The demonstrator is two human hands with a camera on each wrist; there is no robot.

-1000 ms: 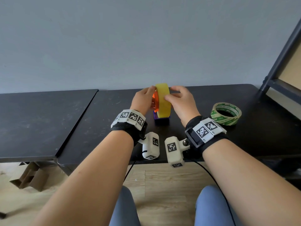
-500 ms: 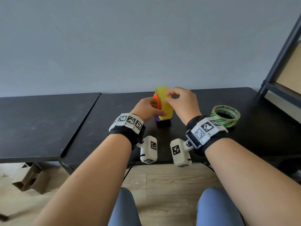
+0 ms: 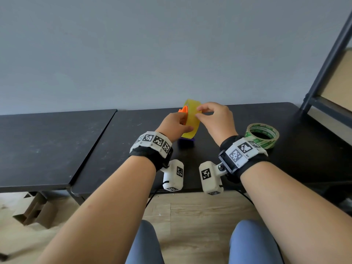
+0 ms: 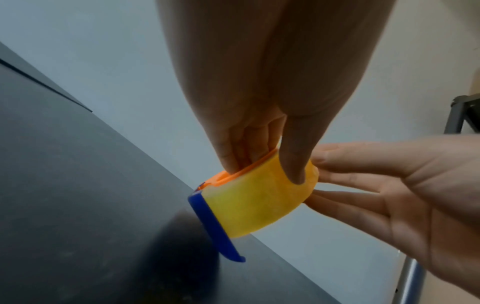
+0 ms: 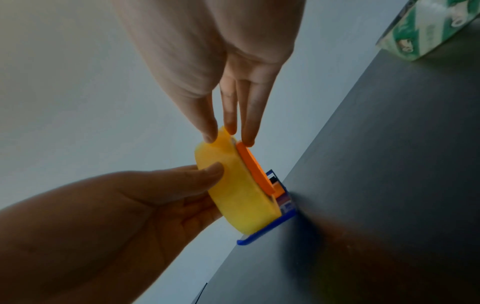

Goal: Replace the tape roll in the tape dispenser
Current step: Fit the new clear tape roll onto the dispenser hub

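The hands hide most of the dispenser (image 3: 186, 140) in the head view; only its blue base and an orange edge show. The green tape roll (image 5: 426, 28) is cut off by the right wrist picture's edge, its print unreadable.

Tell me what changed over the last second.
The right hand shifted from the yellow tape roll's side to pinching its top edge; the left hand slid lower, keeping its grip on the dispenser. Dispenser and green tape roll stayed put.
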